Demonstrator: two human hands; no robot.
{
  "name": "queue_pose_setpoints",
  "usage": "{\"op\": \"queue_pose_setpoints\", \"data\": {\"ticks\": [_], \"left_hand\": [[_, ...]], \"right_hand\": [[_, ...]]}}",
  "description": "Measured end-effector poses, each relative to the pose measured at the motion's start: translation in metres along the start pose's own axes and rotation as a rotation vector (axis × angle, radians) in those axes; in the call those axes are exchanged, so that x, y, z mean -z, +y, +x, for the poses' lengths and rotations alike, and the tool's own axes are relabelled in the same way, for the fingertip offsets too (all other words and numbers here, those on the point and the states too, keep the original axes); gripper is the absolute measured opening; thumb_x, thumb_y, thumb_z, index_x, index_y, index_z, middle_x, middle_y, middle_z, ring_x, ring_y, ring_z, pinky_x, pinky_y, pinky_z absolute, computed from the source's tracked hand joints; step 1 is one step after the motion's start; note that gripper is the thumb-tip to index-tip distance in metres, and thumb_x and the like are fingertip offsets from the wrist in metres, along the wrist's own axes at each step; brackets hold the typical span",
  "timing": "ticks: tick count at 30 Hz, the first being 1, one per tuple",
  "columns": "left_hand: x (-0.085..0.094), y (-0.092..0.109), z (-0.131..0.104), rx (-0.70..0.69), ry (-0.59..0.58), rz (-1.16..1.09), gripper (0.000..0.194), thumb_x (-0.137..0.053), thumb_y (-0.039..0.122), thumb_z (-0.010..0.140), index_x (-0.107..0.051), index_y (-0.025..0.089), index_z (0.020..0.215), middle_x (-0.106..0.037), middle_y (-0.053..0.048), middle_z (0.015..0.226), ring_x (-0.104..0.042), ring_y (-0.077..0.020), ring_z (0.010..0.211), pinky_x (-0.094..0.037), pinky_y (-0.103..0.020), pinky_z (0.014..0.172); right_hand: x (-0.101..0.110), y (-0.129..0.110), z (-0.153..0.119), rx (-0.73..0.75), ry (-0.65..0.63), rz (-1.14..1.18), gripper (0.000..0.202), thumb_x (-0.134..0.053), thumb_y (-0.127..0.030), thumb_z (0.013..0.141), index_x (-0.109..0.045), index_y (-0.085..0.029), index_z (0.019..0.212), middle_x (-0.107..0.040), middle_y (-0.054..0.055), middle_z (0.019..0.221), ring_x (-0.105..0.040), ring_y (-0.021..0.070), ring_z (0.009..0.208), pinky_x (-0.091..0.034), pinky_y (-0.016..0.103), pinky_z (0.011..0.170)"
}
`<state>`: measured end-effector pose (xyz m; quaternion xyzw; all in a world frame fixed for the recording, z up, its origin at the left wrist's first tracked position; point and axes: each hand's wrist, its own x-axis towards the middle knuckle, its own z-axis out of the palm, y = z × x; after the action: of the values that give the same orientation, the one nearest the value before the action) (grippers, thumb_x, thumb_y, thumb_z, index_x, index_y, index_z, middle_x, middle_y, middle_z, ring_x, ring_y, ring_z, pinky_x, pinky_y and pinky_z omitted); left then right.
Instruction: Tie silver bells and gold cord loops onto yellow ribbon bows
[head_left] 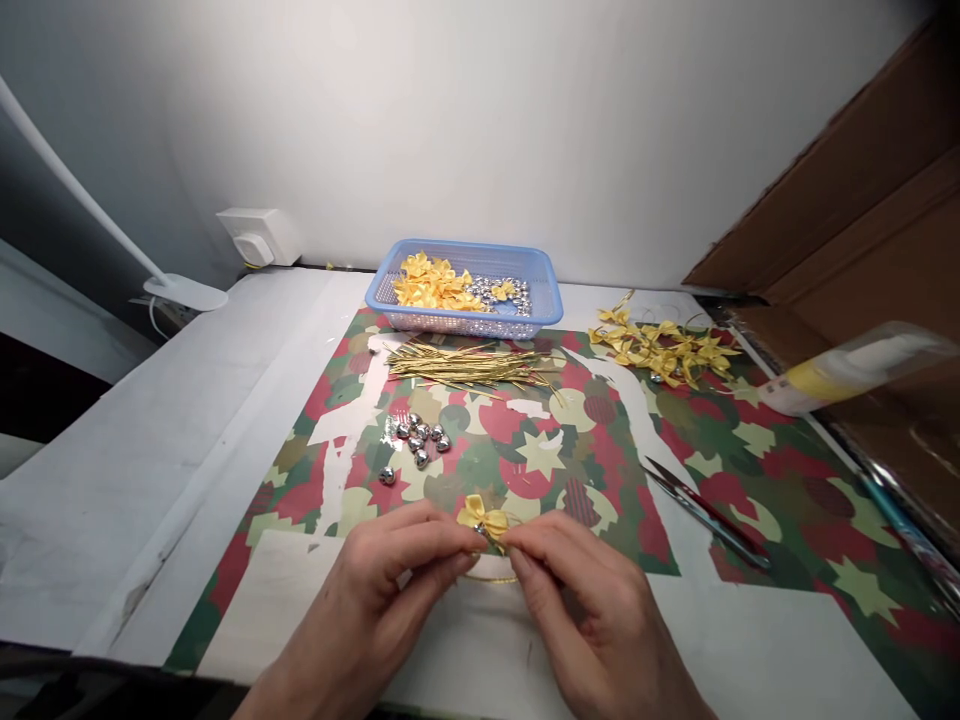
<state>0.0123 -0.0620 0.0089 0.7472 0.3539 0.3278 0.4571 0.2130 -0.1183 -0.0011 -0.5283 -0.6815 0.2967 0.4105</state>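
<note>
A yellow ribbon bow (484, 515) sits between my fingertips, with a small silver jingle bell at its centre. My left hand (382, 585) pinches beside the bell, thumb against forefinger. From the other side my right hand (589, 605) pinches close to the bow. A thin gold twist tie (491, 579) curves below the bow from one hand to the other; its ends are hidden by my fingers. Several loose jingle bells (421, 432) lie on the mat beyond my left hand.
Behind them lies a pile of gold twist ties (465, 366). A blue basket (463, 325) holds yellow bows and bells. At right are tied bows (664, 350), scissors (709, 515) and a bottle (832, 380). A white lamp base (186, 292) stands at left.
</note>
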Motion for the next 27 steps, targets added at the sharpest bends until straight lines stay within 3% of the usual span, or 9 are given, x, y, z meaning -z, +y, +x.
{"op": "queue_pose_setpoints", "data": {"ticks": [5, 10, 13, 15, 18, 23, 27], "left_hand": [[-0.0022, -0.0016, -0.0014, -0.094, 0.017, 0.064, 0.042, -0.048, 0.003, 0.099, -0.071, 0.028, 0.122, -0.067, 0.0, 0.088, -0.066, -0.0118, 0.076, -0.053, -0.02, 0.067], [-0.0043, -0.0053, -0.0047, 0.021, 0.05, 0.067, 0.028, -0.059, 0.01, 0.098, -0.068, 0.027, 0.118, -0.073, 0.001, 0.087, -0.069, -0.0136, 0.073, -0.055, -0.021, 0.065], [-0.0036, -0.0053, -0.0055, 0.068, 0.068, 0.086, 0.014, -0.06, 0.014, 0.098, -0.069, 0.024, 0.1, -0.07, 0.002, 0.078, -0.066, -0.0136, 0.065, -0.053, -0.021, 0.059], [-0.0031, -0.0047, -0.0054, 0.033, 0.047, 0.145, 0.017, -0.057, 0.015, 0.099, -0.071, 0.023, 0.096, -0.067, 0.001, 0.073, -0.064, -0.0135, 0.063, -0.05, -0.022, 0.057], [-0.0038, -0.0036, -0.0046, -0.005, -0.004, 0.219, 0.024, -0.05, 0.016, 0.103, -0.073, 0.022, 0.106, -0.065, -0.001, 0.077, -0.065, -0.0143, 0.065, -0.048, -0.024, 0.058], [-0.005, 0.0007, -0.0015, 0.045, -0.137, 0.243, 0.031, -0.039, 0.013, 0.104, -0.069, 0.019, 0.1, -0.06, -0.003, 0.082, -0.065, -0.0168, 0.073, -0.05, -0.026, 0.064], [-0.0047, 0.003, -0.0008, 0.072, -0.176, 0.273, 0.031, -0.038, 0.011, 0.103, -0.067, 0.02, 0.095, -0.058, -0.002, 0.082, -0.063, -0.0171, 0.073, -0.048, -0.026, 0.064]], "right_hand": [[0.0008, -0.0004, -0.0015, -0.003, 0.035, 0.014, 0.025, -0.049, -0.013, 0.102, -0.071, -0.021, 0.11, -0.07, 0.005, 0.093, -0.068, 0.0163, 0.081, -0.055, 0.026, 0.069], [-0.0014, 0.0019, -0.0025, 0.04, 0.09, -0.007, 0.023, -0.055, -0.01, 0.099, -0.072, -0.022, 0.108, -0.072, 0.004, 0.091, -0.07, 0.0157, 0.08, -0.057, 0.024, 0.069], [-0.0025, 0.0043, -0.0018, 0.076, 0.091, -0.041, 0.023, -0.056, -0.008, 0.098, -0.073, -0.02, 0.106, -0.073, 0.005, 0.091, -0.071, 0.0164, 0.081, -0.058, 0.024, 0.07], [-0.003, 0.0051, -0.0008, 0.112, 0.094, -0.072, 0.025, -0.054, -0.006, 0.097, -0.073, -0.019, 0.108, -0.073, 0.006, 0.092, -0.072, 0.0164, 0.081, -0.059, 0.024, 0.071], [-0.0038, 0.0051, 0.0007, 0.178, 0.124, -0.127, 0.029, -0.051, -0.003, 0.096, -0.073, -0.016, 0.11, -0.072, 0.008, 0.092, -0.072, 0.0166, 0.081, -0.06, 0.025, 0.071], [-0.0048, 0.0063, 0.0018, 0.259, 0.142, -0.181, 0.038, -0.048, 0.003, 0.093, -0.072, -0.014, 0.117, -0.075, 0.009, 0.095, -0.074, 0.0181, 0.085, -0.063, 0.026, 0.073], [-0.0054, 0.0079, 0.0009, 0.295, 0.104, -0.225, 0.044, -0.047, 0.005, 0.091, -0.07, -0.015, 0.122, -0.076, 0.01, 0.096, -0.073, 0.0201, 0.084, -0.065, 0.03, 0.072]]}}
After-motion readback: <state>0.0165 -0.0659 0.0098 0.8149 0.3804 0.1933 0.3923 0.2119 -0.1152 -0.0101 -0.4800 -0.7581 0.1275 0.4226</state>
